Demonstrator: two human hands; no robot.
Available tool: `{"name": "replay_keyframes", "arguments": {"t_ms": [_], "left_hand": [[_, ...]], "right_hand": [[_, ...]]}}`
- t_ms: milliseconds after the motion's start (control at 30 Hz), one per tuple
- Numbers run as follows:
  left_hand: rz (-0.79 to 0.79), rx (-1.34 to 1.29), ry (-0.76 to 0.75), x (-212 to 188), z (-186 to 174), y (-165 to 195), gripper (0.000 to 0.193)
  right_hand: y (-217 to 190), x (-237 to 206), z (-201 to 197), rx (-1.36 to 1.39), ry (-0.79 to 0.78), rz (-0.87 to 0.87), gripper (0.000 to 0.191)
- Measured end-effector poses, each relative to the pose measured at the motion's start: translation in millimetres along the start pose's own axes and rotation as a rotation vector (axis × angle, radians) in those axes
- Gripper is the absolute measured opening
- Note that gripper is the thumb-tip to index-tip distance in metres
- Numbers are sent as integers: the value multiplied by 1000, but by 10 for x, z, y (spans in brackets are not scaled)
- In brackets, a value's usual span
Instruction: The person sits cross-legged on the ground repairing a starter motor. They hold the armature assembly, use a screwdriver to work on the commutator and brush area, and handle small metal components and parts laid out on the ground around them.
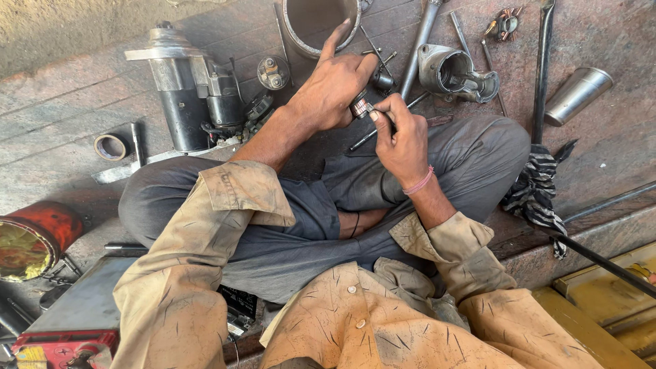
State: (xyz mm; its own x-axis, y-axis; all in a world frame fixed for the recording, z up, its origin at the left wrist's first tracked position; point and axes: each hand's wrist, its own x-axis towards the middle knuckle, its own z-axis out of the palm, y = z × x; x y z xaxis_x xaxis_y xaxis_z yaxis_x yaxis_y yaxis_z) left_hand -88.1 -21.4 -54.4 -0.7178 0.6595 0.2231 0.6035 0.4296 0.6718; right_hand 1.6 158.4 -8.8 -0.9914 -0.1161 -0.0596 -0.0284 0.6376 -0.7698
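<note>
I sit cross-legged on a stone floor. My left hand point(335, 85) grips a small cylindrical metal part point(360, 106) with copper-coloured bands, index finger stretched out. My right hand point(400, 140), with a pink band at the wrist, pinches the end of that part with thumb and fingers. Both hands hover above my knees. A thin dark rod point(369, 134) lies on the floor just below the hands.
A starter motor body point(184, 89) stands at the left beside a tape roll point(111, 146). A metal housing point(454, 72), long rods point(418, 41), a steel cup point(577, 94), a round ring point(321, 27) and a striped rag point(536, 191) lie around. A red tin point(34, 236) sits at far left.
</note>
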Motion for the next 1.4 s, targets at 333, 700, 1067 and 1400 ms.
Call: {"name": "replay_keyframes", "arguments": {"t_ms": [333,700,1067,1400], "left_hand": [[-18,5,-27,18,-24,1,44],[-25,27,-42,21,28,-12,44],[-1,-39,-27,3,-44,-14,43],[13,-54,-45,-8,-131,9,45]], "right_hand": [[6,24,-19,14,-7,-31,12],[104,-21,81,38,28,-47,12],[19,42,152,25,38,-39,11],[-196,-17,-16,-80,19,-114,15]]}}
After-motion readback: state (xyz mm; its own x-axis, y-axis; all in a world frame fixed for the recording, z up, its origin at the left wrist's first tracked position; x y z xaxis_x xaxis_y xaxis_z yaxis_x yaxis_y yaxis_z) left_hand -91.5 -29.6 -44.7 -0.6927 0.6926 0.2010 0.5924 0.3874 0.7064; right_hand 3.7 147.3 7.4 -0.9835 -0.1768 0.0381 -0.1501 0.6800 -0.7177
